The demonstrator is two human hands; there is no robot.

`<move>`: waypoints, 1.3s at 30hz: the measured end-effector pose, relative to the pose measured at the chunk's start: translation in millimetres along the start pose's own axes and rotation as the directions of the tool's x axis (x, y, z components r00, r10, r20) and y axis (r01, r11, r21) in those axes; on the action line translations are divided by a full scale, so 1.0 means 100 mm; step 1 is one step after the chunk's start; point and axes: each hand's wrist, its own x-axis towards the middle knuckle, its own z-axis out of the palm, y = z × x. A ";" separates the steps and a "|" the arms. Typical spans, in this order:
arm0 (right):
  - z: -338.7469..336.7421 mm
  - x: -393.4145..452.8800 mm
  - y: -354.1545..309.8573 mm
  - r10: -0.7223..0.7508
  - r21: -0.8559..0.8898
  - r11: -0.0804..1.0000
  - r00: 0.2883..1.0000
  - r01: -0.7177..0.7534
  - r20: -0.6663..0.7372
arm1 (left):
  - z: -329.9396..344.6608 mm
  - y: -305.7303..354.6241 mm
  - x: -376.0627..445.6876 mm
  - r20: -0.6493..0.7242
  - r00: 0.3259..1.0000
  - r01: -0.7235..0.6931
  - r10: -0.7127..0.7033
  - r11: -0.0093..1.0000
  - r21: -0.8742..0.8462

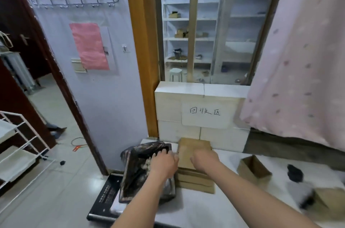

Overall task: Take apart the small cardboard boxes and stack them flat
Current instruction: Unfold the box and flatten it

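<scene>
Both hands' fingers, grasp unclear, rest on the brown flattened cardboard stack.

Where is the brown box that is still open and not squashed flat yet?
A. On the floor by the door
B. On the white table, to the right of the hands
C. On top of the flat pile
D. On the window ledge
B: the open box stands on the white table, right of the flat pile under both hands.

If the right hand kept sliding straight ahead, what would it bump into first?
Probably the white tiled wall behind the flattened cardboard stack. The right hand rests on that stack pointing away from the person, though depth is hard to judge.
</scene>
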 end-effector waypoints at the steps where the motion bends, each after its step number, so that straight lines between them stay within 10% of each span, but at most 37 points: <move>1: 0.04 -0.11 0.15 0.039 0.009 0.999 0.999 -0.039 0.004 | 0.04 0.14 -0.04 0.010 1.000 -0.027 0.028 1.000 -0.002; 22: 0.69 -1.94 3.34 0.492 0.218 0.846 0.870 -0.487 0.031 | 0.83 3.82 -0.44 0.160 0.835 -0.550 0.527 0.809 0.206; 39: 1.52 -2.38 5.22 0.484 0.371 0.782 0.863 -0.501 0.146 | 1.58 5.30 -0.51 0.390 0.840 -0.510 0.377 0.795 0.329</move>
